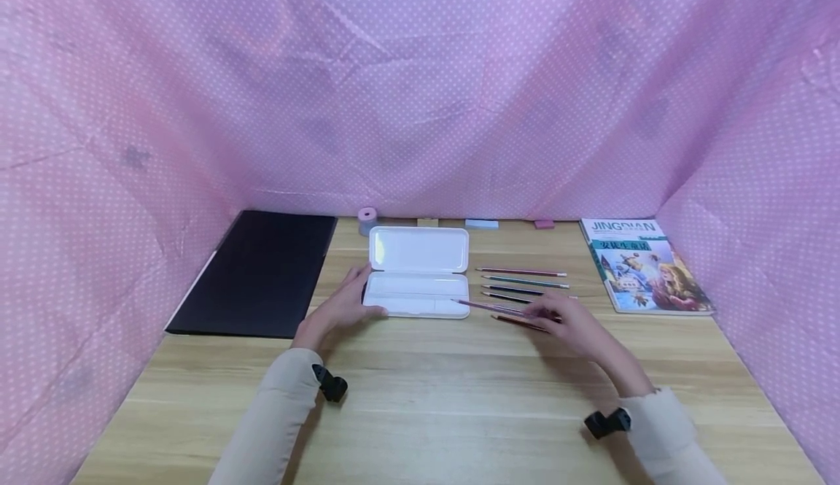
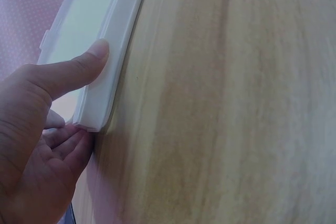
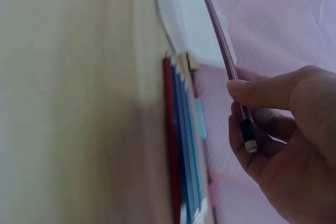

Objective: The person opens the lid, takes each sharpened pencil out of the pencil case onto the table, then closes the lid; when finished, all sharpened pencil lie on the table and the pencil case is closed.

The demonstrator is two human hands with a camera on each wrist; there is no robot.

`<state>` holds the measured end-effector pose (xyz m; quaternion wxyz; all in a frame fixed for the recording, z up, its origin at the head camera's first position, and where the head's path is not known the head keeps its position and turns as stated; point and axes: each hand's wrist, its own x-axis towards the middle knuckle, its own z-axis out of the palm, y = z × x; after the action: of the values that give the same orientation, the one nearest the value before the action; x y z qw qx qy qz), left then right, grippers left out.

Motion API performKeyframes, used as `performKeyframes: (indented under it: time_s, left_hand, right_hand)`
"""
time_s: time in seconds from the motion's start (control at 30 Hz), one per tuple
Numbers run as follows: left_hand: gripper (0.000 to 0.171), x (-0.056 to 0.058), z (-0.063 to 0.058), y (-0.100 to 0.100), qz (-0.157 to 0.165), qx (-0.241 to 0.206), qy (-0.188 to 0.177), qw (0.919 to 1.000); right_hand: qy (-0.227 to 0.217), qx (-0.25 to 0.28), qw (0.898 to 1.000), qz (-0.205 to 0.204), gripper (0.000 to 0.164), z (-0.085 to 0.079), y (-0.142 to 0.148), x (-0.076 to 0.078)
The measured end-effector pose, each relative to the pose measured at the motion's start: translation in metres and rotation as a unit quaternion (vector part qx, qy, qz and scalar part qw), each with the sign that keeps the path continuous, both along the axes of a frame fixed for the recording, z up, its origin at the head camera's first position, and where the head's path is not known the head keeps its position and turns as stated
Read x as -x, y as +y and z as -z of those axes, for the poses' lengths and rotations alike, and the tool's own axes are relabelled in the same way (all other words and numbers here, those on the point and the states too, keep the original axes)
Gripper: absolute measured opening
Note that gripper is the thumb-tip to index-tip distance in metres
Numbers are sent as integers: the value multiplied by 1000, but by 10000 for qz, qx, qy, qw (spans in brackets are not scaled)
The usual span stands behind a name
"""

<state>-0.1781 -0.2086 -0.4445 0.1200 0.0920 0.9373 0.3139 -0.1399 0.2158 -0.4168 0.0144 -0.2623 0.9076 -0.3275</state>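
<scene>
A white pencil case (image 1: 416, 305) lies with its lid (image 1: 418, 250) raised toward the back, its inside showing bare. My left hand (image 1: 343, 304) holds the case at its left end; in the left wrist view the thumb (image 2: 97, 51) presses the front wall while the fingers (image 2: 68, 142) bend at the end corner. Between thumb and fingers, my right hand (image 1: 564, 319) pinches a reddish striped pencil (image 3: 223, 40). Its sharpened tip points left over the case's right part, and its eraser end sits by the palm. Several other pencils (image 1: 521, 272) lie in a row beneath and behind that hand.
A black folder (image 1: 252, 273) lies at the left, a picture-covered book (image 1: 646, 266) at the right. Along the back stand a pink-topped roll (image 1: 367, 220), a tan block (image 1: 428, 222), a pale blue block (image 1: 482, 224) and a dark pink block (image 1: 544, 224). Pink dotted cloth (image 1: 420, 106) encloses the table.
</scene>
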Motion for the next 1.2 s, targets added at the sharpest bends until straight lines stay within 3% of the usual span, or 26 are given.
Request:
performKeyframes:
  time_s: [0.17,0.37,0.97,1.2]
  left_hand:
    - [110,0,0,-1,-36,11,-39,10000]
    - [109,-1,-3,-2,-73,34,-92,9999]
    - [106,0,-1,-2,-6,-37,-38,10000]
    - [106,0,1,-2,28,-64,-3,10000]
  right_hand:
    - [-73,-182,9991,363,25,14,25,-23]
    - [36,-338,9974,631,23,22,40,-37]
    - [-115,-457,9935,1041,24,35,52,-42]
    - [76,-468,9929,1093,25,38,53,-44]
